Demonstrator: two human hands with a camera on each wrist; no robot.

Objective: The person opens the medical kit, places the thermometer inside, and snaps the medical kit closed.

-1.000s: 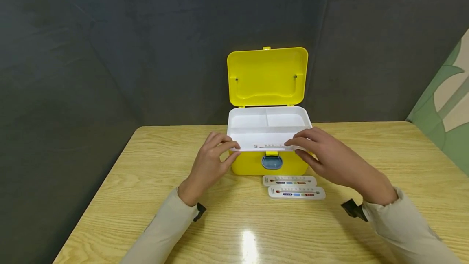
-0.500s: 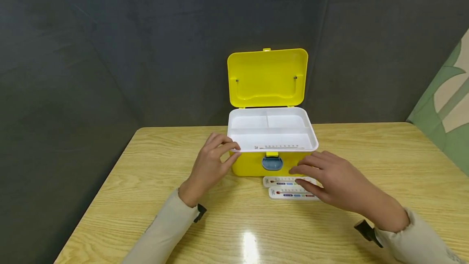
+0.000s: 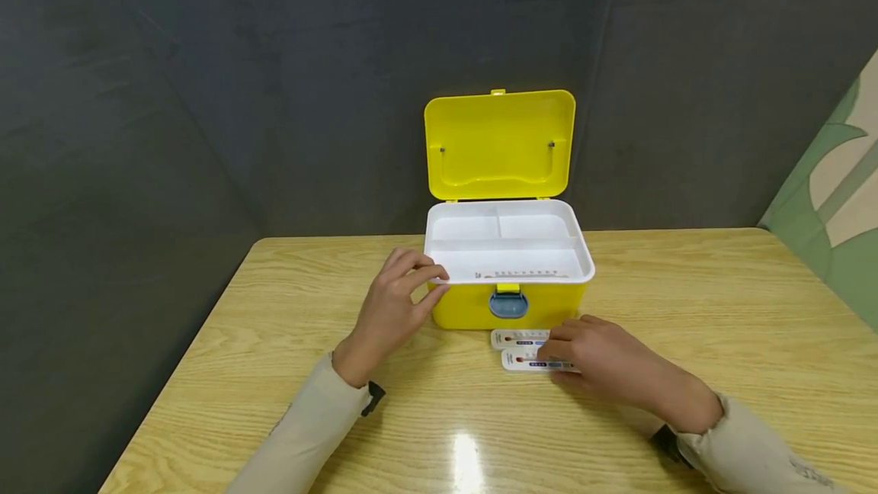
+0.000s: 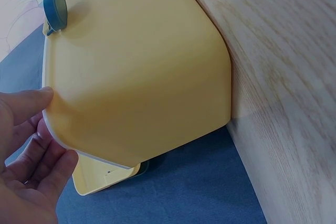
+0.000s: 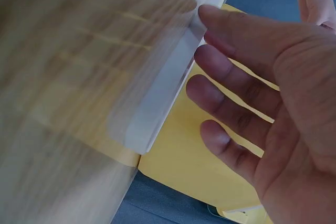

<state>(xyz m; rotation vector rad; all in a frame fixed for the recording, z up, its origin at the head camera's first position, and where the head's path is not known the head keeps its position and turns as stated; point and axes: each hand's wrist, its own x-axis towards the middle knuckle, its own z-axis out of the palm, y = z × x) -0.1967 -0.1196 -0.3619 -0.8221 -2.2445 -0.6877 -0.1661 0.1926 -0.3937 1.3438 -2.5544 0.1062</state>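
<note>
A yellow storage box [image 3: 549,305] stands with its lid up and a white divided tray [image 3: 585,254] in its top. My left hand [image 3: 391,309] holds the box's front left corner, thumb outside and fingers at the rim; the left wrist view shows this grip [image 4: 31,150]. Two white thermometers lie flat before the box. My right hand [image 3: 607,364] is over their right ends, pinching the nearer thermometer [image 3: 516,361] by its edge between thumb and forefinger. The farther thermometer [image 3: 507,338] is partly covered. Another thermometer [image 3: 521,276] lies in the tray's front compartment.
The wooden table [image 3: 274,372] runs up to a dark cloth backdrop [image 3: 309,136]. Upright behind the tray stands the yellow lid [image 3: 501,143]. A blue latch [image 3: 508,305] hangs on the box's front.
My right hand has left the tray, moving down and toward me to the thermometers on the table, and its fingers have closed at the nearer one. My left hand stays at the box corner.
</note>
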